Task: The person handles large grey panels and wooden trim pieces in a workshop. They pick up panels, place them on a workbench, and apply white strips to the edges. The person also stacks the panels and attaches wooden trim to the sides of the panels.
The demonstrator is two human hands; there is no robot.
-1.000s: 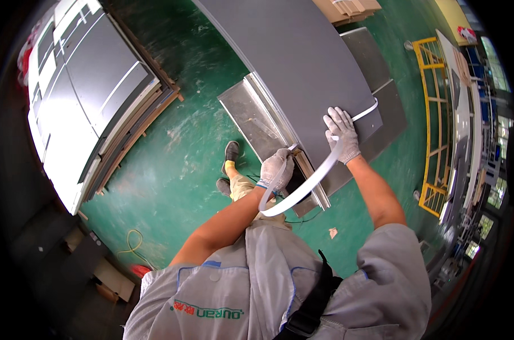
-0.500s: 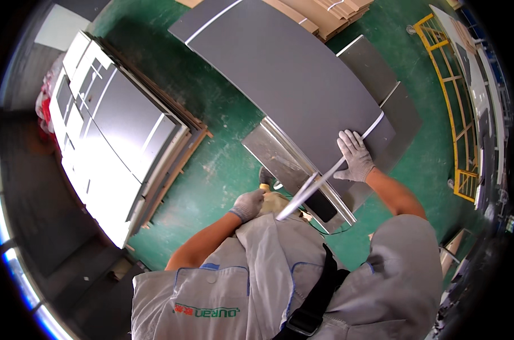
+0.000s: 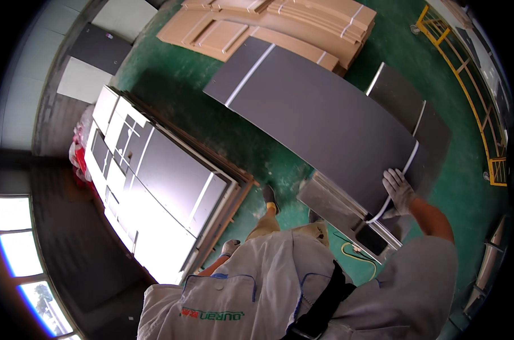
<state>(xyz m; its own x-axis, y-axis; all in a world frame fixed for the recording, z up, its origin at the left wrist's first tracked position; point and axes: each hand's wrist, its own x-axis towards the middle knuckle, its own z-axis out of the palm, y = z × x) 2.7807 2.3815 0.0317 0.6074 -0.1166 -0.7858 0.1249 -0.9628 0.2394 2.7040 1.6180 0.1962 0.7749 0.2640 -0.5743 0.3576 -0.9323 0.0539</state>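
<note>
A long dark grey panel (image 3: 313, 107) lies across a metal-framed bench (image 3: 336, 198), with a white strap running across each end. My right hand (image 3: 399, 191), in a pale knitted glove, rests on the near right end of the panel. Its fingers are stretched out beside the near strap (image 3: 411, 156), which bends over the panel's edge close to my thumb. Down at my left side, away from the panel, my gloved left hand (image 3: 230, 247) is curled closed, and nothing shows in it. The far strap (image 3: 250, 75) lies flat around the panel.
To the left stands a pallet stack of glossy grey and white panels (image 3: 172, 170). Brown cardboard packs (image 3: 319, 20) lie beyond the far end. A yellow rack (image 3: 466, 73) stands at the right. A yellowish cable (image 3: 359, 258) trails on the green floor near the bench.
My left hand has dropped from in front of my body to my left side. The loose strap length stretching toward my body now hangs short at the panel's edge. The view has shifted leftward.
</note>
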